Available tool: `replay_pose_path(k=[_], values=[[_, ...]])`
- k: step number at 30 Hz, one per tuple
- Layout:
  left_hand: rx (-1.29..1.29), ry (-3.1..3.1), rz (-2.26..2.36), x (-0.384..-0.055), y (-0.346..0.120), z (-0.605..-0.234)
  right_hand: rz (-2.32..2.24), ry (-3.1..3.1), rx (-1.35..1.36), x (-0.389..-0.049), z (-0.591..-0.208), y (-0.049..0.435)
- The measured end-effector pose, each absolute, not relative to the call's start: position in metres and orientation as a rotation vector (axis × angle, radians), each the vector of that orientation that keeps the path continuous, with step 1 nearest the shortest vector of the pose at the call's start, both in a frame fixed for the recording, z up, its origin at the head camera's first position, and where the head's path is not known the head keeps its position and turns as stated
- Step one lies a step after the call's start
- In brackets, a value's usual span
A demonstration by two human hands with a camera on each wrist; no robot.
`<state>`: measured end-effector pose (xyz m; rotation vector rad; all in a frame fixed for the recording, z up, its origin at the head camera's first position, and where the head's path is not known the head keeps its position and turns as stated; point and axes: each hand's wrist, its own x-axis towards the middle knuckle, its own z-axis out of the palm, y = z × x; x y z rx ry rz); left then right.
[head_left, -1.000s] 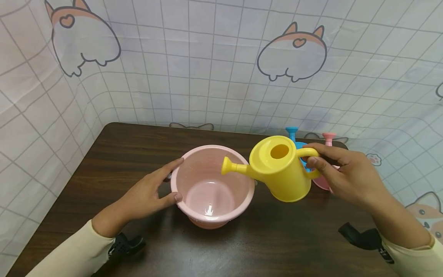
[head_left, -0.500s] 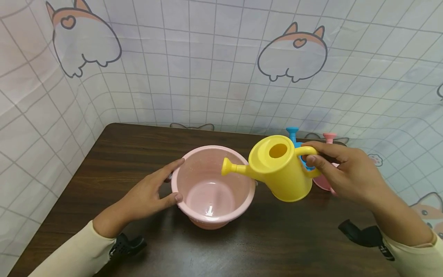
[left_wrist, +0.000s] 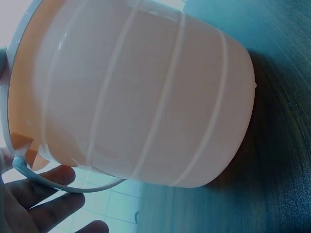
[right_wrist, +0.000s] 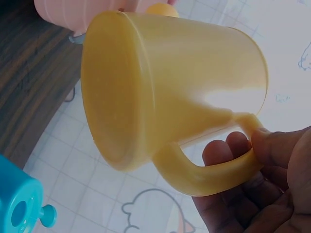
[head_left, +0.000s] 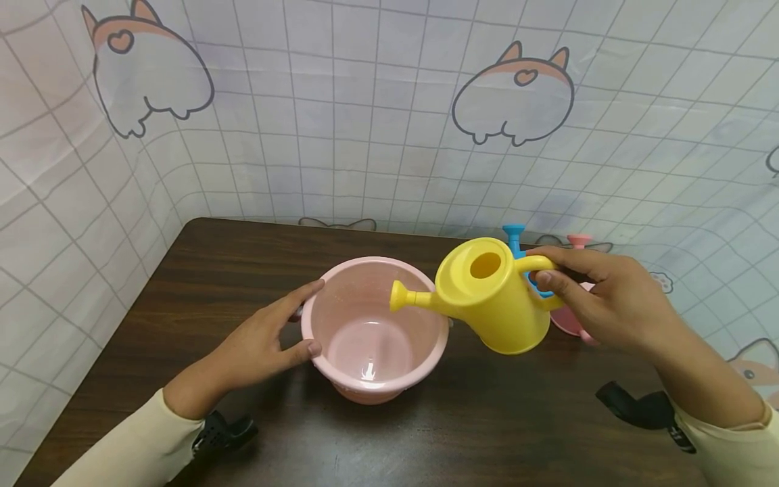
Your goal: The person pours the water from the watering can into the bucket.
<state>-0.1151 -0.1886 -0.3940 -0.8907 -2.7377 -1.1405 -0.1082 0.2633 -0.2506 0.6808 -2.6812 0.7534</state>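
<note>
A yellow watering can (head_left: 499, 297) hangs tilted in the air, its spout (head_left: 410, 296) reaching over the right part of a pink bucket (head_left: 371, 385). My right hand (head_left: 621, 304) grips the can's looped handle, thumb on top and fingers through the loop in the right wrist view. The bucket stands upright on the dark wooden table (head_left: 255, 250), its inside bottom visible. My left hand (head_left: 255, 345) rests at the bucket's left rim, thumb and index finger spread. In the left wrist view its other fingers (left_wrist: 58, 211) lie loosely extended by the thin bail handle (left_wrist: 102, 188).
Behind the yellow can stand a blue watering can (head_left: 514, 237) and a pink watering can (head_left: 566, 320), both partly hidden. A white tiled-pattern cloth (head_left: 389, 135) with corgi drawings hangs behind and beside the table. Black wrist devices (head_left: 635, 406) sit near both cuffs.
The yellow watering can and my right hand have shifted very slightly to the left, with the can tilting a little more toward the bucket. My left hand and the bucket stay in place.
</note>
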Motion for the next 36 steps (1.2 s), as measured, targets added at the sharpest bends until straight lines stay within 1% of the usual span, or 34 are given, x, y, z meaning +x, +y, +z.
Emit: replay_pose_path(k=[14, 36], values=[[-0.89, -2.736, -1.152, -0.1151, -0.1882, -0.3944, 0.78, -2.653, 0.753, -0.1099, -0.248, 0.2624], [-0.881, -2.732, -1.156, -0.1147, -0.1881, -0.395, 0.768, -2.656, 0.744, -0.112, -0.2473, 0.2627]])
